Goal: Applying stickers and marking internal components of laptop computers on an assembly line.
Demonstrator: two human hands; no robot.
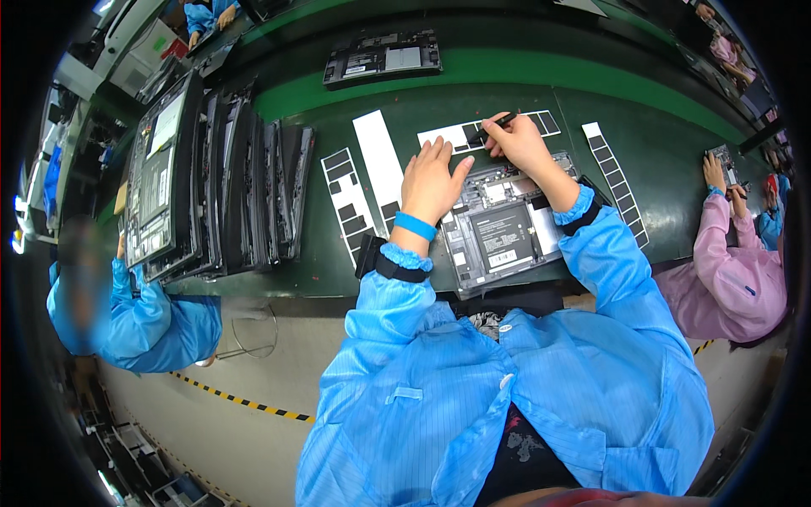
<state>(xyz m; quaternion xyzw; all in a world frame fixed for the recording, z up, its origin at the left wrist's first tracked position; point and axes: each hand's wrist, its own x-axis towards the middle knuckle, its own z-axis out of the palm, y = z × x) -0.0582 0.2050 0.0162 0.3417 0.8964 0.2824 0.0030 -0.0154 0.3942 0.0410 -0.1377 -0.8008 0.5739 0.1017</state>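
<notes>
An opened laptop base (498, 228) lies on the green bench in front of me, its battery and boards showing. Behind its far edge is a white sheet strip (449, 135) bearing black rectangular pieces. My right hand (525, 145) pinches a slim black pen-shaped tool (497, 127) over that strip; whether its tip touches a piece cannot be made out. Fingers stretched and slightly spread, my left hand (432, 182) rests by the strip's left end and the base's far left corner, holding nothing. A blue band and black straps circle my left wrist.
Left of my hands are a sheet of black pieces (345, 190) and a mostly white strip (379, 156); another strip (617, 182) lies right. Many laptop bases (220, 169) stand stacked at left, one (383, 59) farther back. Co-workers sit either side, in blue (156, 329) and pink (726, 262).
</notes>
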